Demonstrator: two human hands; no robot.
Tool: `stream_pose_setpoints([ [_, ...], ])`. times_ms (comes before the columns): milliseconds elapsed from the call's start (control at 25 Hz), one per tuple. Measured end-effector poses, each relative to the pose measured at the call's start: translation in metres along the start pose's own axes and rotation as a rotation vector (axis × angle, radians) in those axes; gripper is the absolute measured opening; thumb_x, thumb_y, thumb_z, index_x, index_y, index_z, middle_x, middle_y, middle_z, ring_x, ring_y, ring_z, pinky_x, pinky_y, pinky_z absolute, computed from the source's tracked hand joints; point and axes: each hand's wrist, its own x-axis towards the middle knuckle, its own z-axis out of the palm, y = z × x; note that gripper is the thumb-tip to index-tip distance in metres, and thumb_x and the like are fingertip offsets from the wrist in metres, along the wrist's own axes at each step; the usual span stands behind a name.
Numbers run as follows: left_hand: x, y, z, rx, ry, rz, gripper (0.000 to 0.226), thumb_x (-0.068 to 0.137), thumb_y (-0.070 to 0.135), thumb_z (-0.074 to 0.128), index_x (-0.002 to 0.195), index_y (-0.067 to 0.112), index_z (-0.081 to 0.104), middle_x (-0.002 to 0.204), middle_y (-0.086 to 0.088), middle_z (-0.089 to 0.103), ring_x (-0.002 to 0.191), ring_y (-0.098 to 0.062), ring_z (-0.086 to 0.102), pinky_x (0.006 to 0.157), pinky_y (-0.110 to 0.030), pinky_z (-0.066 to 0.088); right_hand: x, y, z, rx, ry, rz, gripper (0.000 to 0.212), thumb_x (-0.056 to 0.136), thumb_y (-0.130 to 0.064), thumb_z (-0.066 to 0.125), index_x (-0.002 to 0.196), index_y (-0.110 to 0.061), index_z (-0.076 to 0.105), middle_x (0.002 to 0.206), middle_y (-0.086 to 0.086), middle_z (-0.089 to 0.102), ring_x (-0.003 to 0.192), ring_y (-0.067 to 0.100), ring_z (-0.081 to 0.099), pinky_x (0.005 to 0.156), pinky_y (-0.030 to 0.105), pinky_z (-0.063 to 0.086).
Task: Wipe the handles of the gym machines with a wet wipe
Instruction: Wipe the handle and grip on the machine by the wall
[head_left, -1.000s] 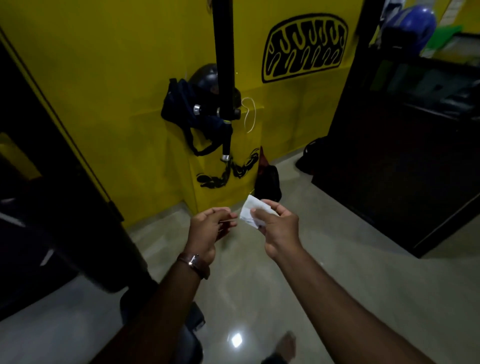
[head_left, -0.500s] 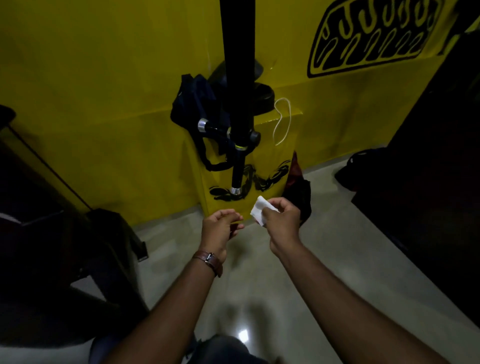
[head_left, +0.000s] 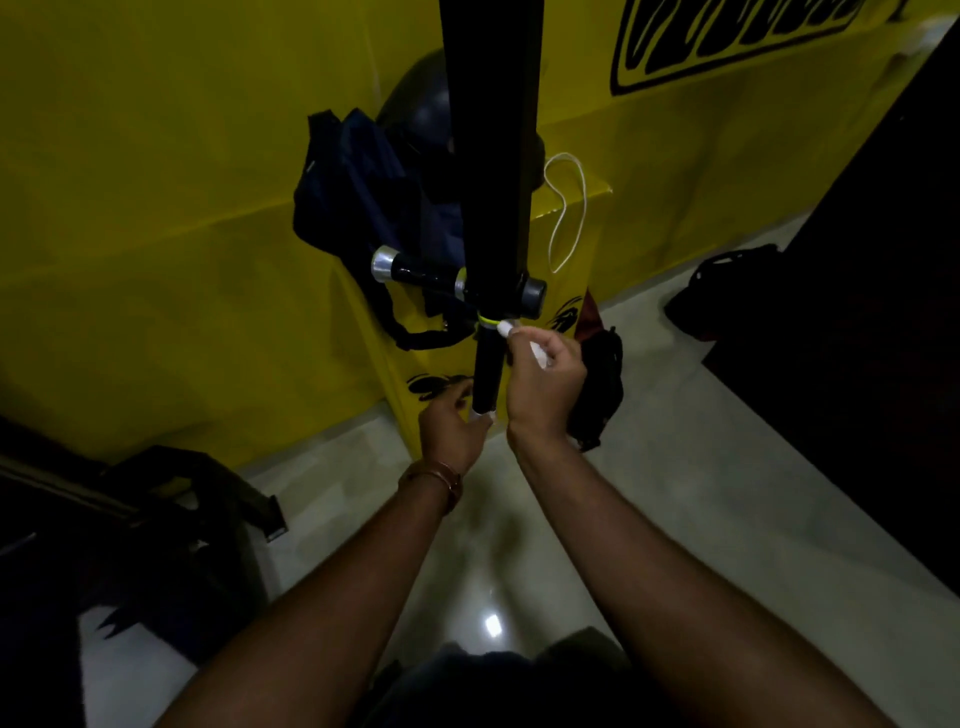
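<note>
Since half a second ago I've closed in: both hands have come up from mid-air onto the handle (head_left: 487, 371), the right hand (head_left: 543, 387) pinching the wipe (head_left: 506, 328) against the grip's top just under the yellow ring, the left hand (head_left: 451, 427) curled round its bottom end to steady it. My read is the wiping is only starting; this grip's length, the side handle (head_left: 415, 273) and any other machines are left. Only container is the bag (head_left: 363, 197) on the wall; contents not visible.

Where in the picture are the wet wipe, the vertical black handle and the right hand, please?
wet wipe (head_left: 505, 328), head view, white tip against the handle.
vertical black handle (head_left: 487, 370), head view, mid-grip.
right hand (head_left: 545, 387), head view, back of hand.
</note>
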Motion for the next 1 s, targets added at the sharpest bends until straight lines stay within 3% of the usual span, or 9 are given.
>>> stream_pose_setpoints([
  [120, 0.006, -0.003, 0.005, -0.053, 0.007, 0.015, 0.042, 0.075, 0.000, 0.074, 0.117, 0.008, 0.070, 0.106, -0.006, 0.073, 0.100, -0.019, 0.067, 0.087, -0.033, 0.054, 0.000, 0.009, 0.005, -0.149, -0.039, -0.200, 0.005, 0.078, -0.010, 0.077, 0.078, -0.013, 0.073, 0.094, 0.004, 0.063, 0.087, 0.010, 0.061, 0.073, 0.010, 0.046],
  [240, 0.004, -0.005, 0.005, -0.050, 0.033, 0.077, 0.045, 0.073, 0.000, 0.077, 0.117, 0.010, 0.071, 0.105, -0.002, 0.073, 0.098, -0.011, 0.066, 0.081, -0.015, 0.050, 0.003, 0.023, -0.005, -0.238, -0.127, -0.322, 0.013, 0.072, -0.008, 0.081, 0.071, -0.009, 0.069, 0.081, 0.001, 0.065, 0.079, 0.008, 0.063, 0.072, 0.017, 0.048],
  [320, 0.004, -0.007, 0.003, -0.048, 0.027, 0.086, 0.047, 0.073, 0.000, 0.078, 0.118, 0.011, 0.071, 0.105, 0.002, 0.072, 0.099, -0.008, 0.065, 0.080, -0.008, 0.047, 0.006, 0.021, -0.006, -0.231, -0.161, -0.309, 0.013, 0.072, -0.010, 0.083, 0.071, -0.011, 0.070, 0.079, -0.001, 0.067, 0.077, 0.008, 0.064, 0.069, 0.022, 0.051],
  [440, 0.007, -0.009, 0.003, -0.039, 0.025, 0.085, 0.048, 0.072, 0.001, 0.079, 0.117, 0.012, 0.071, 0.105, 0.002, 0.073, 0.098, -0.010, 0.066, 0.083, -0.020, 0.052, 0.014, 0.009, 0.000, -0.146, -0.131, -0.273, 0.011, 0.074, -0.014, 0.082, 0.073, -0.012, 0.071, 0.077, -0.002, 0.069, 0.074, 0.009, 0.065, 0.066, 0.024, 0.051],
  [640, 0.008, -0.012, 0.001, 0.016, 0.023, 0.090, 0.046, 0.072, 0.005, 0.080, 0.116, 0.016, 0.072, 0.104, 0.001, 0.074, 0.093, -0.011, 0.068, 0.079, -0.018, 0.052, -0.002, 0.037, -0.015, -0.240, -0.235, -0.172, 0.009, 0.072, -0.014, 0.083, 0.070, -0.015, 0.074, 0.075, -0.003, 0.071, 0.075, 0.009, 0.067, 0.069, 0.038, 0.055],
  [760, 0.011, -0.016, 0.001, 0.044, 0.012, 0.130, 0.042, 0.073, 0.011, 0.081, 0.114, 0.016, 0.073, 0.103, 0.001, 0.075, 0.095, -0.010, 0.069, 0.081, -0.026, 0.056, 0.006, 0.022, -0.004, -0.190, -0.195, -0.167, 0.008, 0.073, -0.017, 0.082, 0.071, -0.018, 0.074, 0.075, -0.004, 0.072, 0.074, 0.010, 0.068, 0.068, 0.035, 0.056],
  [880, 0.013, -0.015, 0.000, 0.038, 0.006, 0.119, 0.044, 0.072, 0.011, 0.083, 0.114, 0.014, 0.073, 0.104, -0.001, 0.075, 0.095, -0.009, 0.068, 0.079, -0.017, 0.053, 0.013, 0.016, 0.000, -0.167, -0.188, -0.167, 0.011, 0.073, -0.019, 0.082, 0.076, -0.019, 0.072, 0.076, -0.006, 0.070, 0.073, 0.007, 0.067, 0.066, 0.029, 0.055],
  [1000, 0.013, -0.017, 0.000, 0.051, 0.021, 0.144, 0.044, 0.071, 0.011, 0.083, 0.114, 0.015, 0.073, 0.102, -0.001, 0.075, 0.091, -0.010, 0.069, 0.079, -0.021, 0.054, 0.001, 0.026, -0.011, -0.240, -0.215, -0.111, 0.020, 0.069, -0.016, 0.085, 0.075, -0.017, 0.066, 0.070, -0.011, 0.065, 0.066, 0.001, 0.060, 0.061, 0.022, 0.049],
])
